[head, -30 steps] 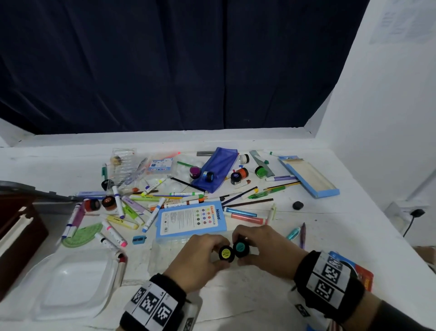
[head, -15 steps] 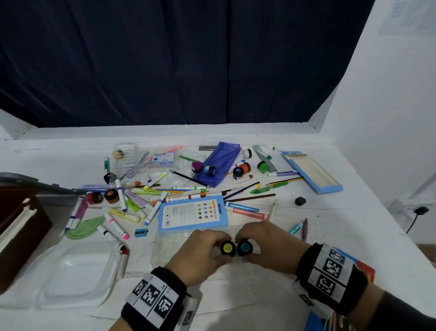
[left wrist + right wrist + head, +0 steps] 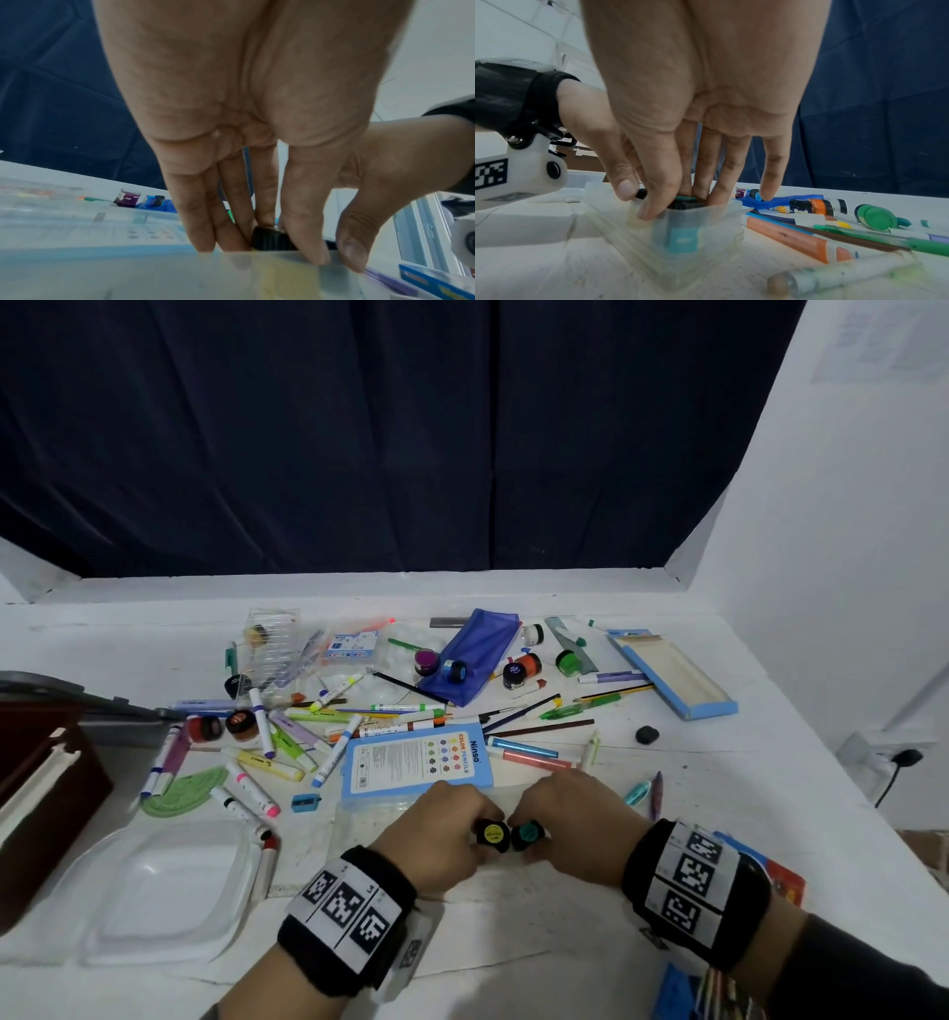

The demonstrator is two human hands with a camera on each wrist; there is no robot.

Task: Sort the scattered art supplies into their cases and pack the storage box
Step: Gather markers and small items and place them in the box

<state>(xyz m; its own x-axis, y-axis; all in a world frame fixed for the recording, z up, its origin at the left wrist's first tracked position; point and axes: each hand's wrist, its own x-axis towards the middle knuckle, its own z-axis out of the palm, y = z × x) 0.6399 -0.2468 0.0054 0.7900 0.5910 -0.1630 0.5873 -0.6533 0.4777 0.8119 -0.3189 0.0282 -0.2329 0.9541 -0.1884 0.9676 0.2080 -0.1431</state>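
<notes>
A yellow paint jar point(image 3: 493, 834) with a black cap point(image 3: 270, 237) is pinched at the cap by my left hand point(image 3: 470, 819). Right beside it, touching, a teal paint jar point(image 3: 528, 833) is gripped by my right hand point(image 3: 539, 806). Both jars stand upright inside a clear plastic case point(image 3: 369, 819) at the near middle of the table. In the right wrist view the teal jar point(image 3: 682, 235) shows through the case wall point(image 3: 721, 215), my fingertips round its cap. The yellow jar's body point(image 3: 285, 278) is a blur behind the clear wall.
Behind the case lies a blue pencil box point(image 3: 418, 762). Further back are scattered markers point(image 3: 287, 747), more paint jars point(image 3: 521, 670), a blue pouch point(image 3: 475, 654) and an open blue tray point(image 3: 672, 672). A clear lid point(image 3: 164, 891) and brown storage box point(image 3: 41, 793) sit left; a wall rises right.
Both hands have stayed on the two jars in the same spot. The teal jar has come level with the yellow one, side by side in the case.
</notes>
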